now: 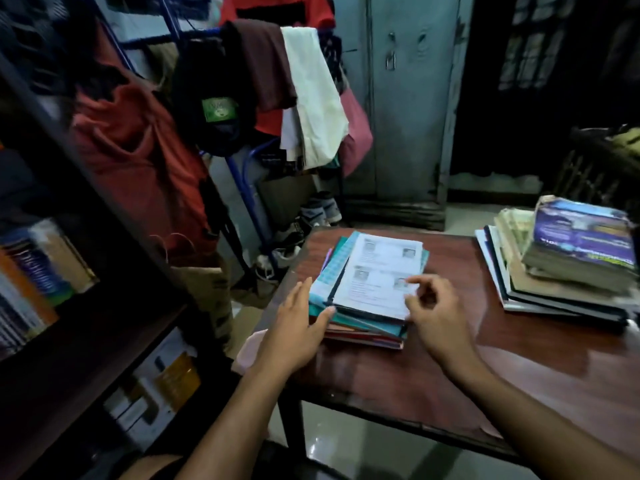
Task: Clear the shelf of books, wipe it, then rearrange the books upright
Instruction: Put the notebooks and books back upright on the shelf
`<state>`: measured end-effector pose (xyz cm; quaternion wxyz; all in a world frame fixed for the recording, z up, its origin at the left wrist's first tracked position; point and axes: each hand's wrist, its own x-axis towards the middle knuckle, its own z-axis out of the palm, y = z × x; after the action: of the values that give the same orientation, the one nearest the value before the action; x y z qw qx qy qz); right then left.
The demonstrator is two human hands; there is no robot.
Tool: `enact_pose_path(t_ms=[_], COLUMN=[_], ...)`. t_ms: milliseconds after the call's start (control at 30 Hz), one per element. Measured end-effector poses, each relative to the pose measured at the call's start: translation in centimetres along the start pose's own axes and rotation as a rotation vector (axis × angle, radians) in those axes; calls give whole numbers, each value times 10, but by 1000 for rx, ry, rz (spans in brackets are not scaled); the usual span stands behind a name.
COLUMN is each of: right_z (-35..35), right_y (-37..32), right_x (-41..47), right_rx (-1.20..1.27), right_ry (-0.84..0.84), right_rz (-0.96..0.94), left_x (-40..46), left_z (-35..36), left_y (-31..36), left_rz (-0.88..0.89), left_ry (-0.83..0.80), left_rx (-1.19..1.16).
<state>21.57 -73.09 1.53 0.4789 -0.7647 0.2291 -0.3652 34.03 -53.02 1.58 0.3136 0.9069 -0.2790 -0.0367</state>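
Head view, blurred book stack [367, 292], left hand [298, 327] flat against it, right hand [433, 313] fingers loosely curled, empty

A dim room: grey steel cupboard [405, 98], clothes rack [242, 174] beside it, pale tiled floor [367, 455].

Print on the books [374, 282] is too blurred to read.

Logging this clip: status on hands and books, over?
Left hand open, flat against near stack of books. Right hand open over it. Second stack on table. Shelf still holds books.
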Motion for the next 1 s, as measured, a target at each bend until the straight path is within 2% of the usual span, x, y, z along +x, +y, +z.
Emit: enact_pose_path(t_ms=[167,233,333,400,533,667,733,833,933,1000], right_z=[3,5,14,18,11,-5,-17,-40,-56,-57], right_y=[7,17,34,38,36,34,33,24,5,-17], right_x=[39,49,45,38,37,27,20,2,-22,-34], right_rx=[17,62,295,319,272,286,253,229,245,287], right_ry=[190,87,-178,-219,-277,-289,-280,-166,-48,-61], right_rz=[109,268,512,499,379,423,446,465,362,295], left_x=[15,16,9,5,8,6,-2,-20,-42,-56], left_z=[3,4,9,15,18,21,23,27,30,24], left_y=[13,17,33,48,64,71,74,81,80,74], left_rz=[-65,-101,-18,23,-67,-158,-145,-195,-271,-320], left_ry=[-95,-81,59,79,9,-33,-27,-71,-198,-195], left_rx=[-44,59,442,470,386,113,-24,-373,-750,-936])
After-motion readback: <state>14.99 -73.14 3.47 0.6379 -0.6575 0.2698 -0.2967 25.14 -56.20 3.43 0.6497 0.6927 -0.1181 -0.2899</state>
